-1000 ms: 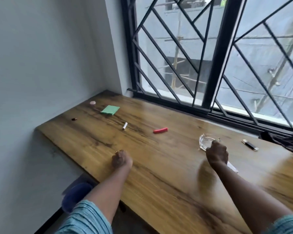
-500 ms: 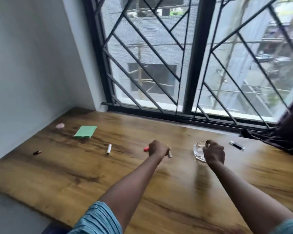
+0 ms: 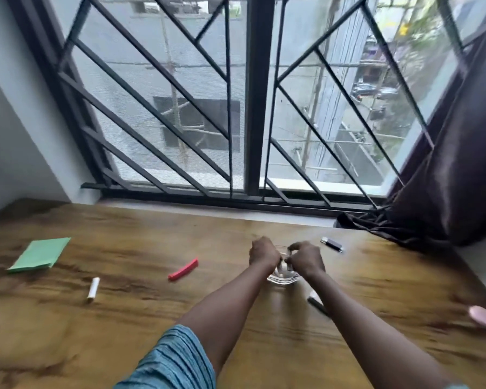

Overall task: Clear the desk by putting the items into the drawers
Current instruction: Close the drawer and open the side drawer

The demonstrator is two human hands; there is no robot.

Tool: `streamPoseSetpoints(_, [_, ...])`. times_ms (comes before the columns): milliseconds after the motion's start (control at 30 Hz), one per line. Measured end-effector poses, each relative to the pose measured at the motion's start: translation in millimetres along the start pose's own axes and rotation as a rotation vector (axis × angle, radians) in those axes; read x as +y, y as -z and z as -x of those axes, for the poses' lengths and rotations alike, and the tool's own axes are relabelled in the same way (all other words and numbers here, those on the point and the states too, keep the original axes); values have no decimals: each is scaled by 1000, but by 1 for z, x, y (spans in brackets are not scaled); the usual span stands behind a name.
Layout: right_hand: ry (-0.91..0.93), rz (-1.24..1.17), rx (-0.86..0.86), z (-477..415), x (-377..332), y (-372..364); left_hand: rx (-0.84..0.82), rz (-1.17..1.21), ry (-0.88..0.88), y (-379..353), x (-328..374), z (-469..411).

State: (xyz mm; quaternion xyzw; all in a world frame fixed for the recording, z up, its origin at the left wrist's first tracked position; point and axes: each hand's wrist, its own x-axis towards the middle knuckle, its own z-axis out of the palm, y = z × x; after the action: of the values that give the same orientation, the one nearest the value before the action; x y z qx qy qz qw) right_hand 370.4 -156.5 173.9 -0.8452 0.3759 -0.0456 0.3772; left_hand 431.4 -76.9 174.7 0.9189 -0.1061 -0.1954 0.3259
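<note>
A clear glass ashtray (image 3: pixel 281 278) stands on the wooden desk (image 3: pixel 124 332), right of middle. My right hand (image 3: pixel 306 258) grips its right rim. My left hand (image 3: pixel 264 252) hovers over its left side with curled fingers, and a small pale stick (image 3: pixel 284 266) shows at its fingertips above the bowl. Loose on the desk lie a green paper pad (image 3: pixel 40 254), a white stick (image 3: pixel 93 289), a red clip (image 3: pixel 183 269), a black and silver lighter (image 3: pixel 331 244) and a dark pen (image 3: pixel 317 303) partly hidden by my right forearm.
A pink round object (image 3: pixel 483 315) lies near the desk's right edge. A dark curtain (image 3: pixel 446 192) hangs at the right, its hem bunched on the desk's far right corner. The barred window (image 3: pixel 250 108) runs along the back, a grey wall on the left. No drawer is in view.
My left hand has swung from the desk's front left, past the red clip, to the ashtray with a small white stick. My right hand stayed on the ashtray. The view has turned right.
</note>
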Motion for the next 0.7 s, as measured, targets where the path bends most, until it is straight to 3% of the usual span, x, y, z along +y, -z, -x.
streamPoseSetpoints(167, [85,280,-90,-6,-2,-10,23,-92,9,-8,5,-7])
streamPoseSetpoints(467, [109,411,-170,-15,-4,-13,30,20,66,-7,7,1])
streamPoseSetpoints(600, [143,397,-25,-10,-10,-17,115,3,-3,6,-10,10])
streamPoseSetpoints(700, [272,376,97,7,-28,-32,214,34,29,28,-39,18])
